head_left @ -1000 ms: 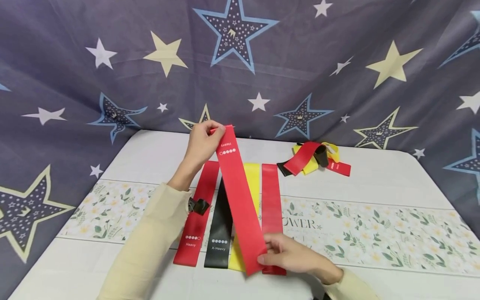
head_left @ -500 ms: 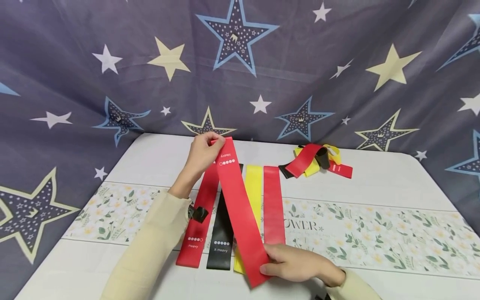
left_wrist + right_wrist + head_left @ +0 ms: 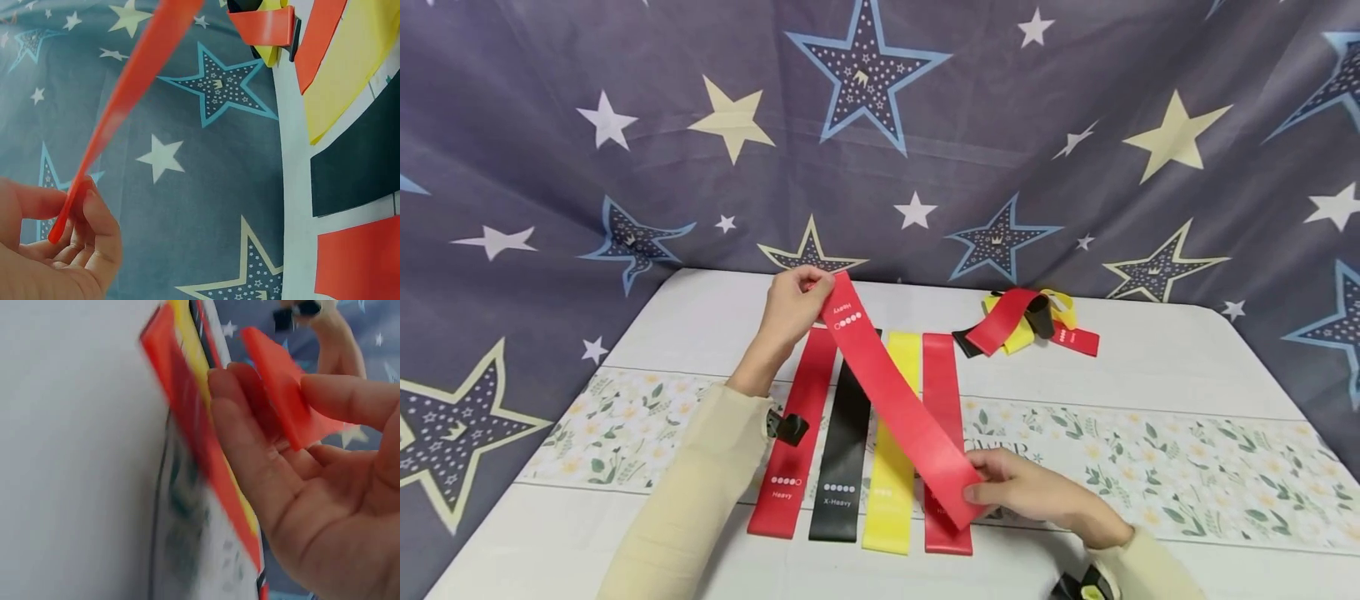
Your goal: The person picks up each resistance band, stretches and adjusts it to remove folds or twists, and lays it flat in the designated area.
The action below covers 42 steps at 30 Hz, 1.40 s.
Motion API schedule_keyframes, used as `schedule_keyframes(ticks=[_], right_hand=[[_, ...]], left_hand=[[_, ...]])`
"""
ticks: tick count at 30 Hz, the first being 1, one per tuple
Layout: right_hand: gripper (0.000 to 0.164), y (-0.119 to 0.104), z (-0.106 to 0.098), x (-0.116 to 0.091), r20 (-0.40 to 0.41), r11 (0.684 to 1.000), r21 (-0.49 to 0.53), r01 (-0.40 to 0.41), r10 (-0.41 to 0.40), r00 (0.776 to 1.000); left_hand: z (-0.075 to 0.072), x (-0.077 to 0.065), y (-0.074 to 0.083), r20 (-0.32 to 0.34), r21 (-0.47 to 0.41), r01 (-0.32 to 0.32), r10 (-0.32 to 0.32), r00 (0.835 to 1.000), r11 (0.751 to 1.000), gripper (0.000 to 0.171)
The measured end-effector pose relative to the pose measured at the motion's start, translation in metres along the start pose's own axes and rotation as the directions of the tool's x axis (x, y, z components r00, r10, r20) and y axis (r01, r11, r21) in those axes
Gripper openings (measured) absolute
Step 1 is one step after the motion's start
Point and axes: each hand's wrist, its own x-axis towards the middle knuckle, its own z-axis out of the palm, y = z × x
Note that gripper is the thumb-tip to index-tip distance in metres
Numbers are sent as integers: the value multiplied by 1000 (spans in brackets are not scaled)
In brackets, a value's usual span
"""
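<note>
A red resistance band [image 3: 895, 400] marked Heavy is stretched out flat between both hands, slanting from upper left to lower right above the table. My left hand [image 3: 793, 304] pinches its far end between thumb and fingers, as the left wrist view also shows. The near end is pinched by my right hand [image 3: 1033, 492]. Under it lie four-colour strips side by side: a red band [image 3: 790, 450] at left, a black X-Heavy band [image 3: 842, 467], a yellow band [image 3: 887, 500] and another red band [image 3: 942, 375], partly covered by the held one.
A loose pile of red, black and yellow bands [image 3: 1018, 321] sits at the back right of the white table [image 3: 1150, 358]. A flowered strip [image 3: 1187, 475] crosses the tabletop. Behind hangs a grey star-patterned curtain [image 3: 925, 167].
My right hand has moved right and slightly up with its end of the red band, so the band slants more. My left hand still holds the other end, slightly lower than a second ago.
</note>
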Motion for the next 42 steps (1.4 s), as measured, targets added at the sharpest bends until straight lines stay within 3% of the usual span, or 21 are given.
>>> schedule_keyframes(ticks=[6, 11, 15, 19, 25, 32, 35, 39, 42], right_hand=[[39, 16, -28, 2, -111, 990, 101, -99, 110, 988], [34, 21, -57, 2, -205, 980, 174, -92, 128, 970], [40, 20, -79, 7, -267, 965, 249, -87, 154, 951], [44, 16, -98, 18, -367, 948, 313, -56, 175, 914], [54, 7, -123, 41, -516, 924, 383, 21, 196, 834], [26, -8, -141, 72, -667, 967, 242, 75, 110, 736], [26, -13, -147, 86, -712, 985, 161, 62, 73, 698], [37, -17, -150, 108, -731, 999, 11, 32, -14, 683], [34, -17, -149, 123, -719, 991, -135, 14, -107, 687]], left_hand=[[-5, -2, -6, 64, -37, -4, 6, 998, 999, 25], [-12, -5, -12, 104, -76, 36, -28, 994, 996, 33], [-17, -8, -18, 163, -82, 85, -71, 984, 993, 35], [-19, -16, -25, 218, -53, 116, -102, 971, 992, 38], [-19, -27, -35, 261, -34, 154, -140, 955, 987, 39], [-17, -42, -39, 315, 3, 210, -200, 928, 978, 36], [-15, -51, -41, 362, 34, 199, -198, 911, 979, 39], [-11, -63, -41, 420, 53, 188, -193, 887, 981, 41], [-7, -70, -39, 482, 22, 190, -177, 858, 981, 40]])
